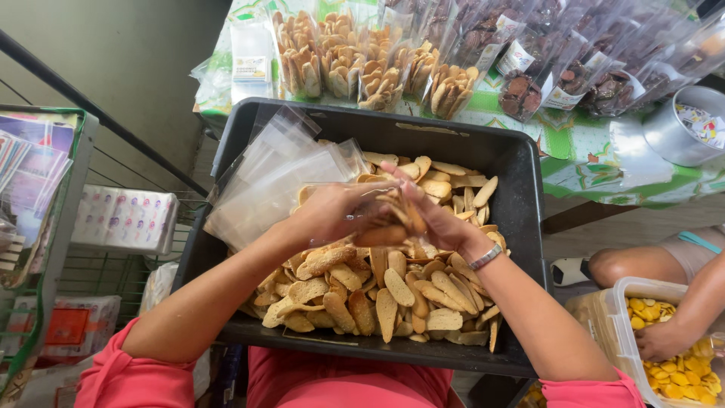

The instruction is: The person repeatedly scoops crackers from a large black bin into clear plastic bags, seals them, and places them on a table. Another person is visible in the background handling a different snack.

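1. The left hand (332, 214) and right hand (438, 223) were motion-blurred at frame centre; whatever they gripped could not be made out.
2. The tray (521, 181) floor lay hidden under crackers (377, 291).
3. The tin (683, 125) was cut off by the right edge.
4. A second person's hand (661, 340), lower right, was cut off above the forearm.
5. The dark bags (574, 72) ran off the top edge.

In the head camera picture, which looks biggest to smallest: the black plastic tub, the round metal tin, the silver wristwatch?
1. Black plastic tub
2. Round metal tin
3. Silver wristwatch
The gaps are wide, so nearness to the camera hardly matters.
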